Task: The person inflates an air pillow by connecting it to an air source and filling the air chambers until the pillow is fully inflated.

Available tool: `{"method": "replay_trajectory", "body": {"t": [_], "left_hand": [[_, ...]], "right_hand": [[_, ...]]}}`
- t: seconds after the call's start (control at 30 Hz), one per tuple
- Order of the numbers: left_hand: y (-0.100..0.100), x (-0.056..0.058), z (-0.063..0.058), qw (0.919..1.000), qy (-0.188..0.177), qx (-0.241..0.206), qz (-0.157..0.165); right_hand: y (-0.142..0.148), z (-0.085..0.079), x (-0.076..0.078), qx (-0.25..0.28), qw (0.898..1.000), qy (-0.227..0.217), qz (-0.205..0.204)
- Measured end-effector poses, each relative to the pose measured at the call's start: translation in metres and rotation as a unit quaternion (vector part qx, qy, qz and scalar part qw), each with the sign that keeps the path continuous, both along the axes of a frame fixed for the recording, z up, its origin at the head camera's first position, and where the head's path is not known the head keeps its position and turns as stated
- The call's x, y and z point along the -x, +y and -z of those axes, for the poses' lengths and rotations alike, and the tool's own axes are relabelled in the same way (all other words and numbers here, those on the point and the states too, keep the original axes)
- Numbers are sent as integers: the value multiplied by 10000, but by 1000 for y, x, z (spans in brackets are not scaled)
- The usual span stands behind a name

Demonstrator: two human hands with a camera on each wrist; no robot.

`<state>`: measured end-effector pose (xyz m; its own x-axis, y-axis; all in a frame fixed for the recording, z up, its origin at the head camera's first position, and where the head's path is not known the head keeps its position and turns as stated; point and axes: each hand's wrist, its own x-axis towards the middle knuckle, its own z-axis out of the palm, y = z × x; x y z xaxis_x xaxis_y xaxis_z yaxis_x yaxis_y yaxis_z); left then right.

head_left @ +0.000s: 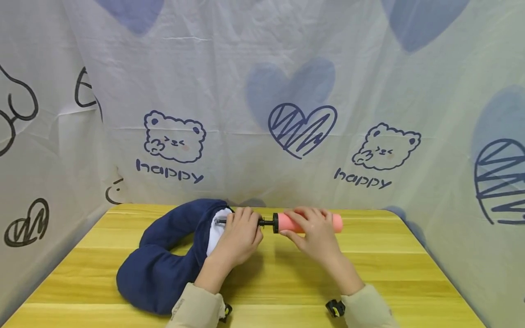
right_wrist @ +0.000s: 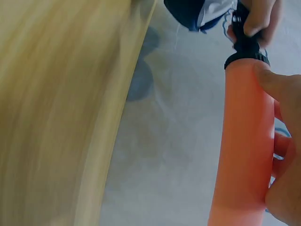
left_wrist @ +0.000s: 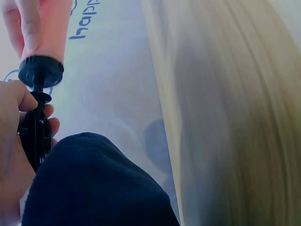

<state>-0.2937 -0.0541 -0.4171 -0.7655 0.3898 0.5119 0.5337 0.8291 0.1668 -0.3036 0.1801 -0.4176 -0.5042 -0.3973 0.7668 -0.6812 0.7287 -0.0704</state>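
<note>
A hand pump with a pink barrel (head_left: 337,223) and black collar (head_left: 276,223) is held level over the table. My right hand (head_left: 316,232) wraps its fingers and thumb round the barrel. At the other end, my left hand (head_left: 244,234) grips the pump's black handle (left_wrist: 35,136). Part of the thin black rod shows between handle and collar. A dark blue U-shaped neck pillow (head_left: 151,278) lies left of my left hand. White lining (head_left: 215,234) shows at its open end, and a short dark piece with a silvery tip (head_left: 217,221) overlaps it, left of my fingers.
The yellow wood-grain table (head_left: 389,273) reaches back to a white printed curtain (head_left: 238,159), which also hangs along both sides. Small black-and-yellow devices (head_left: 336,308) sit at the cuffs of my beige sleeves (head_left: 367,310).
</note>
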Motion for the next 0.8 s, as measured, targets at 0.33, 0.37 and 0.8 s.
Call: {"method": "replay_trajectory", "body": {"t": [0.33, 0.37, 0.8], "left_hand": [[6, -3, 1, 9998, 140, 49, 125], [6, -4, 1, 9998, 135, 40, 115], [-2, 0, -2, 9999, 41, -134, 40]], "right_hand": [[-10, 4, -2, 68, 9995, 266, -131], [-10, 4, -2, 75, 9995, 270, -144], [-1, -2, -2, 129, 9999, -47, -16]]}}
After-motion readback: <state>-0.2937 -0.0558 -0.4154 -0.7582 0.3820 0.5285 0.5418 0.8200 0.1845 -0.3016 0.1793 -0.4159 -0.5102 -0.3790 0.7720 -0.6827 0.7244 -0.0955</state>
